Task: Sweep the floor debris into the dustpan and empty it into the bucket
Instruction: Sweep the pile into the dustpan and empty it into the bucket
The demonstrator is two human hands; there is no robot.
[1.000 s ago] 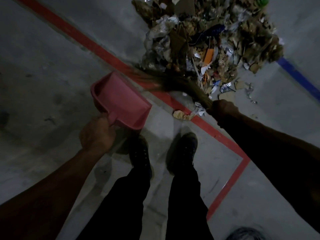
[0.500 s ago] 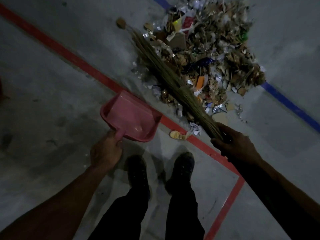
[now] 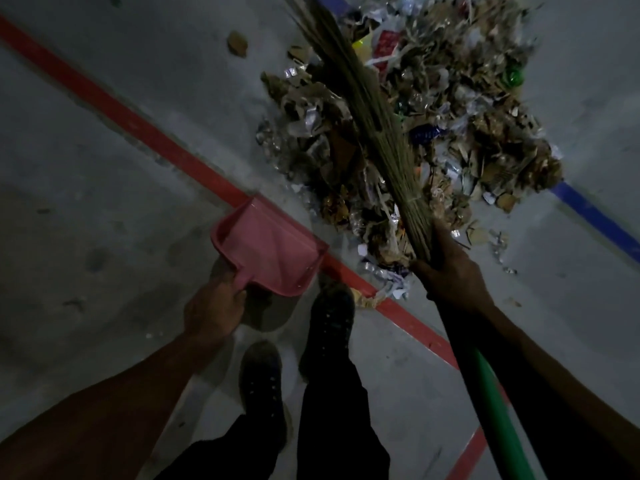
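Head view | left hand (image 3: 211, 308) fingers grip dustpan (image 3: 266, 249) handle | right hand (image 3: 450, 275) fingers grip broom (image 3: 374, 116) over debris (image 3: 467, 126)

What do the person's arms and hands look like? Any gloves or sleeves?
Both are bare. The left hand and the right hand wear no gloves, and no sleeves, watch or rings show on either forearm. The picture is dim, so small details are hard to tell.

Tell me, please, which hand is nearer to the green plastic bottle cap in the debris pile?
Right. The right hand grips the broom just below the pile; the left hand holds the dustpan, farther from the cap.
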